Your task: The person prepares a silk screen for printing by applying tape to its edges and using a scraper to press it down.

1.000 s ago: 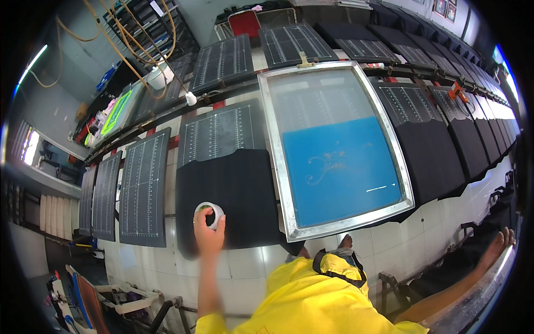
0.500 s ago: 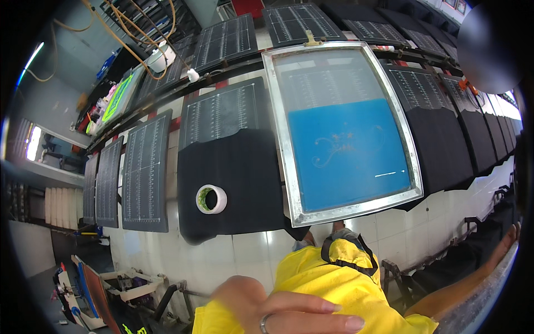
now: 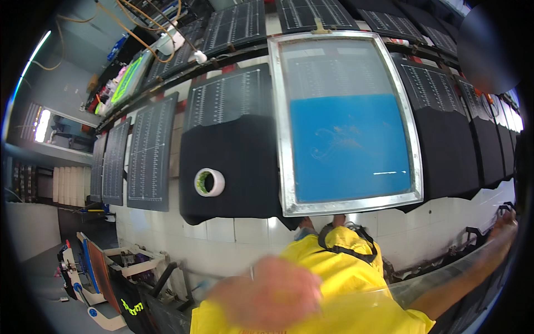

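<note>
Screen: the metal-framed screen (image 3: 350, 147), blue across its near part, lies flat; I place the rest by it.
Left hand: nearer the wearer than the screen, before the yellow shirt (image 3: 311, 256), the left hand (image 3: 272, 295) is a blur; I can't tell how far it's open or what it grips.
Right hand: well off to the screen's right, the right hand (image 3: 503, 222) is indistinct too; its grip I can't make out.
Clear strip: a see-through strip (image 3: 417, 289) stretches between both hands, on the screen's near side.
Tape roll: left of the screen, a white roll (image 3: 218, 182) sits on black cloth (image 3: 239, 161).
</note>
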`<act>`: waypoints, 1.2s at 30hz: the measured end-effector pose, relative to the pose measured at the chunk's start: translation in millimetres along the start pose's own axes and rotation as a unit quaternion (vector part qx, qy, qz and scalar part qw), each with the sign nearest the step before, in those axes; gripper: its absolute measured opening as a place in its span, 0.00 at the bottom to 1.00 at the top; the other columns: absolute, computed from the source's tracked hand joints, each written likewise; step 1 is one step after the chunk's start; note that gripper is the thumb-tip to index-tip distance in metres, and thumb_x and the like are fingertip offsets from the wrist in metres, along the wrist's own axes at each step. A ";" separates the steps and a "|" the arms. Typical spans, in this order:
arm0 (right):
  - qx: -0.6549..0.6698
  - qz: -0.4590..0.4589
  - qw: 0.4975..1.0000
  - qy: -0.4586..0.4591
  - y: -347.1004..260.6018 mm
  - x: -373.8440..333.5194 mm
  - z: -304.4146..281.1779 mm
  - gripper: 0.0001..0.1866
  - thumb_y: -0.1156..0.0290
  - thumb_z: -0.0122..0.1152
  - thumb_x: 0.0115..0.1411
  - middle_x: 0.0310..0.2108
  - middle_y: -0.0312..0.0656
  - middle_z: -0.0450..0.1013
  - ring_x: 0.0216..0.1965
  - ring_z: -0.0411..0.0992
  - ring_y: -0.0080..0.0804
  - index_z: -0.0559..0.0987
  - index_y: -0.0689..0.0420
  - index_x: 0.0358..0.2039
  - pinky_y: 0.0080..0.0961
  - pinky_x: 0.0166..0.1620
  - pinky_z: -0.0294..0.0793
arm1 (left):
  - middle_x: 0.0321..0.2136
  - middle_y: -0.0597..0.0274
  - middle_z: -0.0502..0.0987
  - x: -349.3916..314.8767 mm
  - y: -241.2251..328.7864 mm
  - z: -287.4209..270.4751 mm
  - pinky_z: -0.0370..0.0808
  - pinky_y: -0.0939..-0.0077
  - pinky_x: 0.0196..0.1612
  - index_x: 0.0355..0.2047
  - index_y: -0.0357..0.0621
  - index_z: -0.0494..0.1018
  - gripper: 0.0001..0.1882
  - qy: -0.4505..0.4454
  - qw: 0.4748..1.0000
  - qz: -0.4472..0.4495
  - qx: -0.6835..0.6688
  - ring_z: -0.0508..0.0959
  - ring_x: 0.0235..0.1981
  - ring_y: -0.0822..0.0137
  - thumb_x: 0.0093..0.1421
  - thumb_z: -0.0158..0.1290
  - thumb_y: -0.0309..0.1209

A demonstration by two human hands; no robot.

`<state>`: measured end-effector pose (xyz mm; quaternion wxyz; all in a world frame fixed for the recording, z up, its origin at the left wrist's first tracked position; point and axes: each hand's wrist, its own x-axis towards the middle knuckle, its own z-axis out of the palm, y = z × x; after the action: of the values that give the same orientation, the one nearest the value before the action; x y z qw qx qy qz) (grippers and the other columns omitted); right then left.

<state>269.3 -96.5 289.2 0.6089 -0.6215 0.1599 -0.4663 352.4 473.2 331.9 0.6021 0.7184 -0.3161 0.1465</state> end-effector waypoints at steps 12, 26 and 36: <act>-0.234 0.197 0.919 -0.249 188.4 -121.8 105.1 0.09 0.80 0.61 0.63 0.30 0.31 0.70 0.31 0.68 0.17 0.79 0.61 0.44 0.17 0.36 0.69 | 0.24 0.66 0.78 -130.9 -203.2 45.7 0.72 0.82 0.30 0.36 0.34 0.76 0.08 0.082 0.865 -0.494 0.034 0.75 0.25 0.79 0.61 0.62 0.25; -0.235 0.256 0.899 -0.267 223.7 -112.1 109.6 0.07 0.75 0.64 0.63 0.26 0.30 0.73 0.26 0.66 0.15 0.81 0.64 0.39 0.16 0.30 0.66 | 0.22 0.64 0.79 -127.9 -231.7 49.8 0.75 0.81 0.30 0.38 0.32 0.79 0.09 0.093 0.860 -0.500 0.036 0.77 0.24 0.77 0.62 0.62 0.27; -0.344 0.128 0.890 -0.270 225.6 -113.3 107.5 0.07 0.74 0.69 0.58 0.23 0.29 0.70 0.26 0.67 0.16 0.80 0.62 0.28 0.18 0.31 0.67 | 0.22 0.62 0.80 -117.5 -228.9 37.7 0.72 0.83 0.25 0.29 0.34 0.76 0.11 0.010 0.853 -0.515 0.092 0.77 0.21 0.77 0.62 0.62 0.30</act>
<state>377.6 8.9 60.2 0.4312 -0.8681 0.2180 -0.1138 401.4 487.0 76.9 0.5259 0.8289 0.1197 -0.1485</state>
